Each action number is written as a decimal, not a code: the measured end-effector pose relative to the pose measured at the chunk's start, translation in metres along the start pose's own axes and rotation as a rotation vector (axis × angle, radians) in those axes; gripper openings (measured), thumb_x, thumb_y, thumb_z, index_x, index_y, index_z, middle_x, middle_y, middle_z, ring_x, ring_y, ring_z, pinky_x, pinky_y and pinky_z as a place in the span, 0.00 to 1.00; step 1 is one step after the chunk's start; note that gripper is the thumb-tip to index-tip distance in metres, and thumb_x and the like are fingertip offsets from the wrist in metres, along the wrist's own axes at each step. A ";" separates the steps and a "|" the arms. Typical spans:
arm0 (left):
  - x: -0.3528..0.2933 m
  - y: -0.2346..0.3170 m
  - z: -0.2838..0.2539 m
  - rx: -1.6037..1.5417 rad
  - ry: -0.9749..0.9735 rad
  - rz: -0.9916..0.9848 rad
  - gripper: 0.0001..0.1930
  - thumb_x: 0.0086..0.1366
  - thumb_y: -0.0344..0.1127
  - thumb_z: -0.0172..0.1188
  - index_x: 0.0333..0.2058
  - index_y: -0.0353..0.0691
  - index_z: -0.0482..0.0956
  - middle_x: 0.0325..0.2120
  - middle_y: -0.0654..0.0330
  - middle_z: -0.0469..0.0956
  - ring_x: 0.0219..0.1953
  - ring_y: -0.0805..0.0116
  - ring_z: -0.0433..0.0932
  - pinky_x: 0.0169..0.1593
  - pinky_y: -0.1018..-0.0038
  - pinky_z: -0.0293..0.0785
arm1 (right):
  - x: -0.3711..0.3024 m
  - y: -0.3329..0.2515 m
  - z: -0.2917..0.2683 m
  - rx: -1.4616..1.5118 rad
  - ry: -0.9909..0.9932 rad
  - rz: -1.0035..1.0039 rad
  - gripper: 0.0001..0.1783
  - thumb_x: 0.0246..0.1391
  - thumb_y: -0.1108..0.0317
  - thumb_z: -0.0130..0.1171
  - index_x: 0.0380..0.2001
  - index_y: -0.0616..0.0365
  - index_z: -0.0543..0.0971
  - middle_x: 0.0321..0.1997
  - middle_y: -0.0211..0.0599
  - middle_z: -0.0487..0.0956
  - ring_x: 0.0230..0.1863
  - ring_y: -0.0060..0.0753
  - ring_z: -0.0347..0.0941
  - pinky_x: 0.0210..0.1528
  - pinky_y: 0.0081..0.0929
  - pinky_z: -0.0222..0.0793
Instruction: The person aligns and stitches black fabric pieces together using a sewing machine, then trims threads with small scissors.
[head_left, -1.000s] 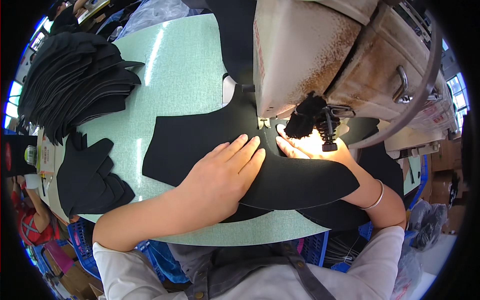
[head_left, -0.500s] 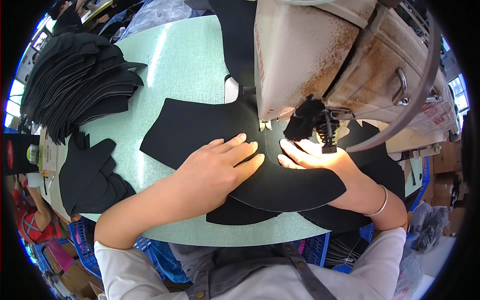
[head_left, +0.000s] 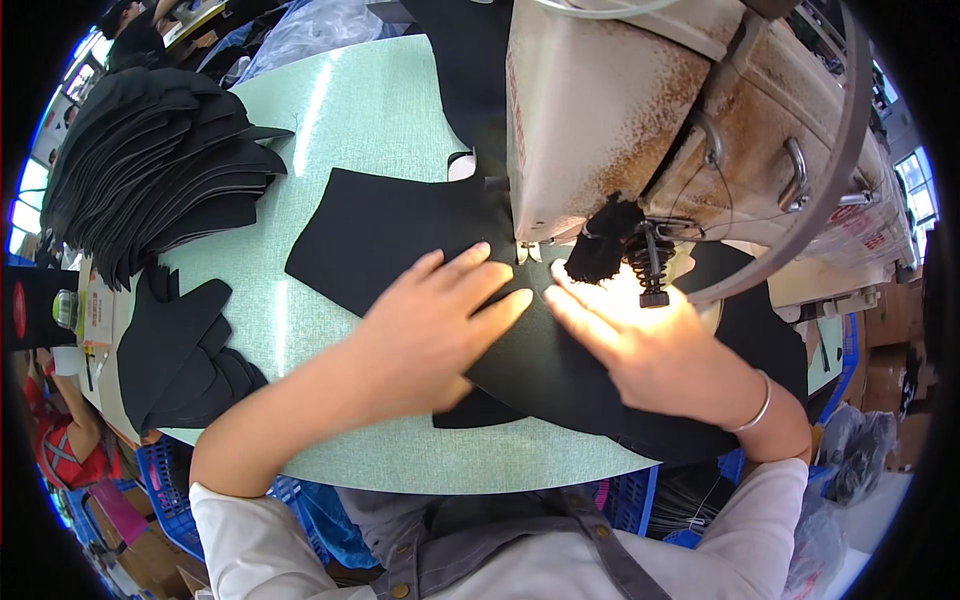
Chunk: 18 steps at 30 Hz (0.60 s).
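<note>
Black fabric panel (head_left: 385, 225), curved-edged, spread flat across pale-green tabletop (head_left: 375, 115).

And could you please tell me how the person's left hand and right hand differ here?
The left hand is left of the presser foot, the right hand to its right. The right hand is partly washed out by glare; the left hand is lit more evenly. A bangle circles the right hand's wrist, while the left hand's wrist is bare. Both are open, palm down, at the black piece.

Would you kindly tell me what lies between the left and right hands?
In the head view, a stretch of the black panel lies between the left hand and the right hand, with the metal presser foot just beyond the gap.
</note>
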<state>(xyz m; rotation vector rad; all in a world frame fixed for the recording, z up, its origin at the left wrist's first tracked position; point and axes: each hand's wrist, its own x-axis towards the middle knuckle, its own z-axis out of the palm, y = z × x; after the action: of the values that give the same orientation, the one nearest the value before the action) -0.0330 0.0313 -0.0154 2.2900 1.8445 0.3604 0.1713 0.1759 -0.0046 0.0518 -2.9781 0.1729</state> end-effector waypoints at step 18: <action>0.005 -0.022 -0.001 -0.085 0.023 0.114 0.30 0.47 0.19 0.59 0.52 0.46 0.76 0.52 0.58 0.73 0.61 0.55 0.68 0.62 0.51 0.64 | 0.002 0.032 -0.001 -0.005 -0.043 -0.009 0.21 0.38 0.73 0.57 0.42 0.52 0.81 0.22 0.38 0.74 0.26 0.41 0.72 0.31 0.33 0.68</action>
<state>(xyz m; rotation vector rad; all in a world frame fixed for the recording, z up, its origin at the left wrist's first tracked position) -0.0525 0.0406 -0.0202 2.3478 1.6795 0.4740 0.1677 0.2079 -0.0071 0.0690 -3.0204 0.1656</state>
